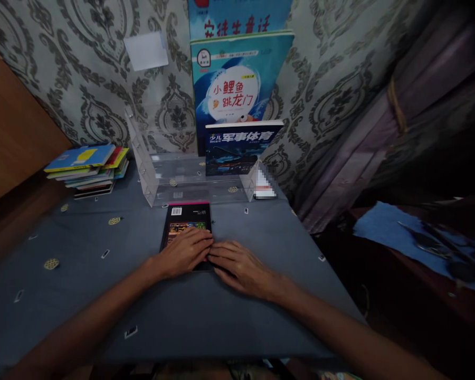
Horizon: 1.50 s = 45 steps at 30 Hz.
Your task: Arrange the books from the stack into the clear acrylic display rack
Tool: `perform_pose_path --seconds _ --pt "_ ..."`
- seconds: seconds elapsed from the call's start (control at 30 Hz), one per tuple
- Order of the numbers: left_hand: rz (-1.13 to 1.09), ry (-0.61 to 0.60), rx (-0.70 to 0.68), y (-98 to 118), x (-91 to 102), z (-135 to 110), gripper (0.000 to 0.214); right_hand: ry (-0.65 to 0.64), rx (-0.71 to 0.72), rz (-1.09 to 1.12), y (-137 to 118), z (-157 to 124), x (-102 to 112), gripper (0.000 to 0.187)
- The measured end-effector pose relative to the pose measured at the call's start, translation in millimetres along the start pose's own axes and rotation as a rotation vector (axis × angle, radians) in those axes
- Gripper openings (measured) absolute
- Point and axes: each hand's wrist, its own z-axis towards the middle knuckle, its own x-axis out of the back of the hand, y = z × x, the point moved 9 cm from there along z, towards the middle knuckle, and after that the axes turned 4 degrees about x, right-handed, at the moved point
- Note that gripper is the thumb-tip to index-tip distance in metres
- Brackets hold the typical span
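A black book (190, 212) with a pink edge and a barcode lies on the table, its lower part mostly covered by my hands. Across it rests my left hand (187, 247), fingers stretched out flat over a colourful picture. My right hand (239, 266) lies at the book's right edge, its fingers extended and its fingertips meeting those of the left. Behind the book stands a clear stepped rack (145, 171). On the rack's right side a dark blue book (237, 153) leans in front of a taller teal book (237, 58), with another blue book (241, 16) behind.
At the back left is a pile of several thin books (89, 163). A grey patterned cloth covers the table (142, 306), which meets a wallpapered wall. Right of it hang a tied curtain (352, 137) and, lower, a blue cloth (383, 227) with dark tools on it.
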Motion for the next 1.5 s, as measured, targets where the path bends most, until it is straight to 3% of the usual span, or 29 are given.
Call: perform_pose_path --seconds 0.37,0.77,1.5 --pt "0.035 -0.064 -0.010 -2.3 4.1 9.4 0.032 -0.020 -0.035 -0.047 4.4 -0.3 -1.7 0.029" --pt "0.036 -0.041 -0.028 -3.5 2.5 12.2 0.029 -0.039 -0.057 -0.039 8.5 -1.5 -4.5 0.029" --pt "0.044 -0.012 0.024 -32.1 0.4 27.0 0.031 -0.107 -0.089 -0.088 32.1 13.5 -8.6 0.032"
